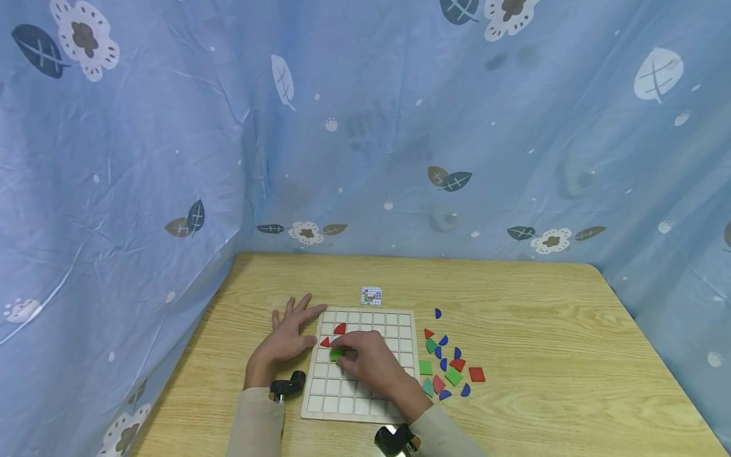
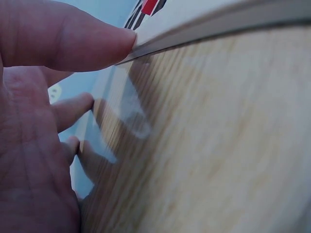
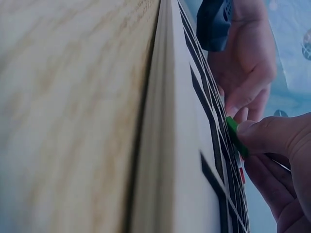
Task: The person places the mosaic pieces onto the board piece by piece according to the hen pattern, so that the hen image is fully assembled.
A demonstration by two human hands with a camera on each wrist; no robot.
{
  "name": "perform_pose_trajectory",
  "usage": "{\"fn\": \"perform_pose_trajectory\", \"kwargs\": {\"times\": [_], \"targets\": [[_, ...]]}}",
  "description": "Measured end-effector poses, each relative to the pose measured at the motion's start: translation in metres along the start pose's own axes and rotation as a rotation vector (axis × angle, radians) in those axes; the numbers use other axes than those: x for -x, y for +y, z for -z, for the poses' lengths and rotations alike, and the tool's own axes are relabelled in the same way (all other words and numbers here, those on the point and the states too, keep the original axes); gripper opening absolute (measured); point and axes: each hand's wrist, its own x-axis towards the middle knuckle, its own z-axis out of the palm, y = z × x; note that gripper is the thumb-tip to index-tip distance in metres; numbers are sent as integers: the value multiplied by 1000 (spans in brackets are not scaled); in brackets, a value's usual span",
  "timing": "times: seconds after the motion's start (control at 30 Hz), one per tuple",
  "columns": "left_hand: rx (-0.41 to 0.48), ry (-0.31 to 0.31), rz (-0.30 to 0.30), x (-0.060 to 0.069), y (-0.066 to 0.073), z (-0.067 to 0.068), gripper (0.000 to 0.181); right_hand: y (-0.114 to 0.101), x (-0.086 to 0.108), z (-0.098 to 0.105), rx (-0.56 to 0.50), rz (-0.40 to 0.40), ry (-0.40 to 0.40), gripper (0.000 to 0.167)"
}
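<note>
Head view: your right hand (image 1: pixel 371 362) pinches a green square (image 1: pixel 337 354) between thumb and fingers, at the left part of a white-celled board (image 1: pixel 310 406). You can't tell whether it is seated or just above its cell. A red triangle (image 1: pixel 325 342) and a red quarter-circle (image 1: pixel 340 329) lie near it. Your left hand (image 1: pixel 288 336) is spread and grips nothing, its thumb touching the board's edge. To place the square well, you'd probably align its sides with the cell lines, lower it flat and avoid nudging the triangle. No brand or writing is legible; the picture card's (image 1: pixel 371 296) details are too small.
</note>
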Motion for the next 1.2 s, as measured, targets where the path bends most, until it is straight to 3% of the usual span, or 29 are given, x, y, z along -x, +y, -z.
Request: {"fn": "perform_pose_trajectory", "kwargs": {"times": [0.3, 0.7, 0.9, 1.2], "targets": [[3, 1, -7, 0, 2, 0, 75, -3, 2, 2, -1, -32, -4, 25], [13, 12, -7, -1, 3, -1, 74, -3, 7, 0, -124, -5, -38, 22], [18, 26, 3, 1, 4, -1, 74, -5, 14, 14, -237, -29, -41, 23], [12, 8, 15, 1, 4, -1, 74, 9, 47, 44, -346, -143, -14, 24]]}}
